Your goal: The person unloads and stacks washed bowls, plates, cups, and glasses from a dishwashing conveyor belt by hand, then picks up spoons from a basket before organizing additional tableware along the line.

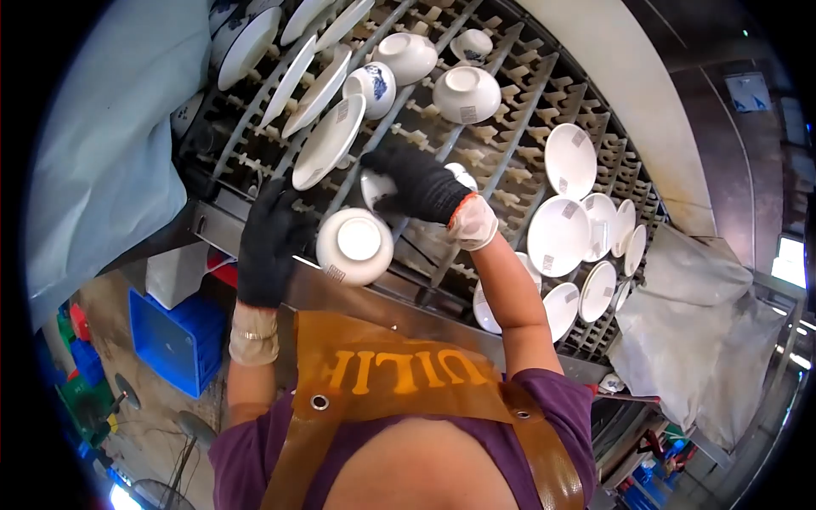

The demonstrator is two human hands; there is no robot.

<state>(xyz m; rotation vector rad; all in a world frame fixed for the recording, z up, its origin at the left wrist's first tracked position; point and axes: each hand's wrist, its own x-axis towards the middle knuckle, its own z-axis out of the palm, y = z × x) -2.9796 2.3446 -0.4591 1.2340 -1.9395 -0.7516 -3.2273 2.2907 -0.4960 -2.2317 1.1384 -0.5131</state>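
Note:
Both my hands wear black gloves with pale cuffs. My left hand (274,242) is at the rack's front edge, its fingers partly dark and blurred against the left rim of an upturned white bowl (357,246) with a square printed label. This bowl overlaps the metal front rail. My right hand (421,183) reaches over the rack, fingers curled on another white bowl (371,189), mostly hidden by the glove. Just above, a labelled white plate (330,143) leans in the rack. A blue-patterned bowl (371,89) sits behind it.
The pegged conveyor rack (510,127) carries upturned bowls (467,93), leaning plates at the left and several small white plates (558,235) at the right. Plastic sheets (110,170) hang at both ends. A blue crate (174,340) stands below left.

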